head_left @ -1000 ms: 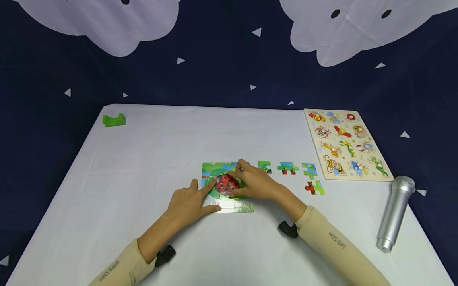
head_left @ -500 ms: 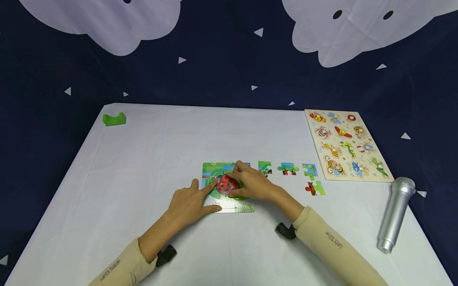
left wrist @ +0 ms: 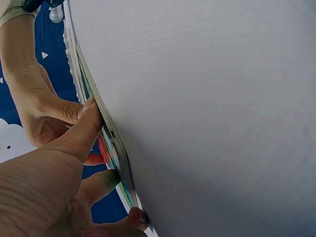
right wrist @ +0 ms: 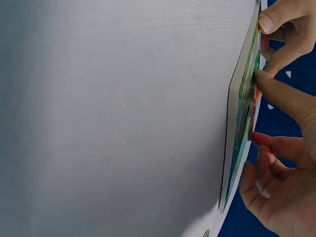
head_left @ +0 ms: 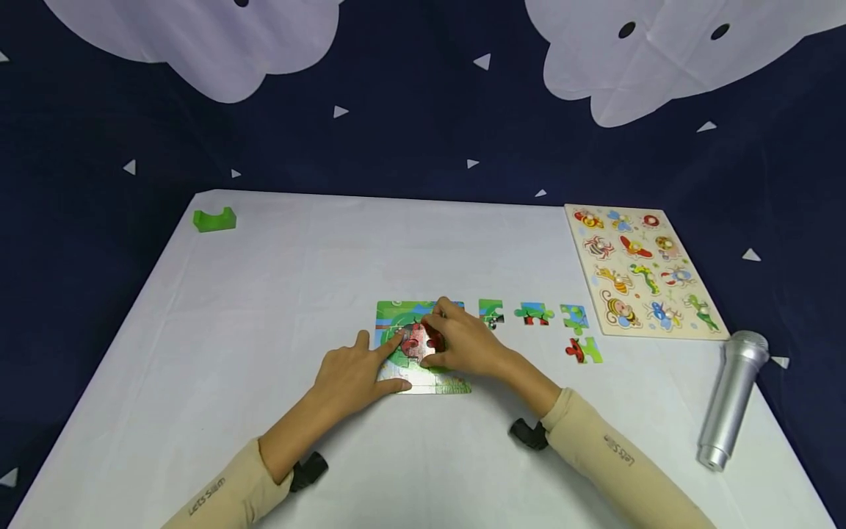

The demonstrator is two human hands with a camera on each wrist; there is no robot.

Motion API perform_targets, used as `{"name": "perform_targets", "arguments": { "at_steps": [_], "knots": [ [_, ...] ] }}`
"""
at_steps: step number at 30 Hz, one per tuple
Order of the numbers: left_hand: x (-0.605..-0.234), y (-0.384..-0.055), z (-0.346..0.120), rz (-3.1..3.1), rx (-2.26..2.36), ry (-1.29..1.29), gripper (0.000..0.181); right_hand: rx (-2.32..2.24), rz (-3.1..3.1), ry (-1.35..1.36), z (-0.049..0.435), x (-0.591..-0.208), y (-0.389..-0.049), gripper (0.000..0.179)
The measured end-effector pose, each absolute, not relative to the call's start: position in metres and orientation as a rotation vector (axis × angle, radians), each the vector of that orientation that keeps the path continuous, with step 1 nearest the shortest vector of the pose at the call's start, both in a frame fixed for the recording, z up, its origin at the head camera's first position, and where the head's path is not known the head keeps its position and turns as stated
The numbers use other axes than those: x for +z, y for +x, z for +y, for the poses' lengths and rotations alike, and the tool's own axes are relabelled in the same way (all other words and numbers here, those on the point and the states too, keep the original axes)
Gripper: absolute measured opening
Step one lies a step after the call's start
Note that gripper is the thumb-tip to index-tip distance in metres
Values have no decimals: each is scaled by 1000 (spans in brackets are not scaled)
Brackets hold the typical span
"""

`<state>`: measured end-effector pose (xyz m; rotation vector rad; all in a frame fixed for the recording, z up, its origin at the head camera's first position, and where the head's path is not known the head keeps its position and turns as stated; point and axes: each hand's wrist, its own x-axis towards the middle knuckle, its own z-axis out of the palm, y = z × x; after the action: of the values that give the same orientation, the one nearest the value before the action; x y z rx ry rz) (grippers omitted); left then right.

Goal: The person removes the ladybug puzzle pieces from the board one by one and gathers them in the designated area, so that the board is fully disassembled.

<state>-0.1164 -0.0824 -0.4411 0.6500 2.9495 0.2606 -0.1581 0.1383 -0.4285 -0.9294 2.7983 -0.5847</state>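
A square ladybug jigsaw puzzle lies flat on the white table. My left hand rests on its left side, index finger reaching onto the ladybug and thumb near the front edge. My right hand pinches a red puzzle piece between thumb and index finger at the ladybug's right half; its fingers hide part of the piece. In the right wrist view, the right thumb and a fingertip touch the puzzle's top face. The left wrist view shows both hands meeting along the puzzle's edge.
Several loose puzzle pieces lie right of the puzzle. A wooden insect peg board stands farther back right, with a silver microphone in front of it. A green notched block sits at the far left corner.
The red piece under my right fingers now looks tilted and darker than the rest of the ladybug. The hands have barely moved; the head view has shifted slightly.
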Motion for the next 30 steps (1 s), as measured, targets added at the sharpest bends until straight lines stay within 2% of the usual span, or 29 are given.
{"name": "perform_targets", "arguments": {
  "at_steps": [9,15,20,30],
  "knots": [
    [-440,-117,-81,2948,258,651,84,-593,2791,-915,138,-432,-159,60],
    [-442,-117,-82,2940,278,646,82,-590,2784,-914,149,-425,-160,70],
    [-444,-117,-82,2926,309,625,81,-671,2752,-872,180,-417,-158,76],
    [-441,-116,-81,2921,338,634,80,-705,2792,-734,249,-414,-143,72]
  ]
}}
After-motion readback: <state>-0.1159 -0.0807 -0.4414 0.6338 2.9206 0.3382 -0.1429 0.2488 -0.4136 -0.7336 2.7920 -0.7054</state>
